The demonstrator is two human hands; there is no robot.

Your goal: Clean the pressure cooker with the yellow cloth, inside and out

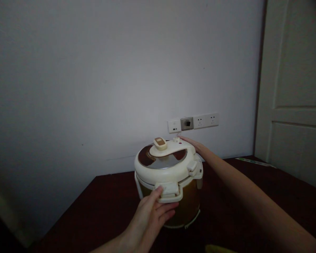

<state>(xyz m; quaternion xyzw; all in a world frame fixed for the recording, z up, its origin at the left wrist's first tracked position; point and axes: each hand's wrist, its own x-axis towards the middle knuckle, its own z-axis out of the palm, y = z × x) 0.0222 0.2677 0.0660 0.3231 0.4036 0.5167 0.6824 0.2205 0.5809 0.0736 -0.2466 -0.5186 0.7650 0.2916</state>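
Note:
A round electric pressure cooker [184, 203] with a golden-brown body and a cream lid [168, 165] stands on a dark red-brown table [100, 203]. My left hand [154, 211] grips the cream side handle on the near side, thumb on top and fingers curled under it. My right hand [193, 144] reaches over the far side of the lid, fingers flat against its rear edge near the small valve. A cream knob [160, 143] sits on the lid's top.
A white wall rises right behind the table, with a row of sockets [193, 123] just above the cooker. A cream panelled door [295, 98] stands at the right. A yellow object [218, 248] shows at the bottom edge.

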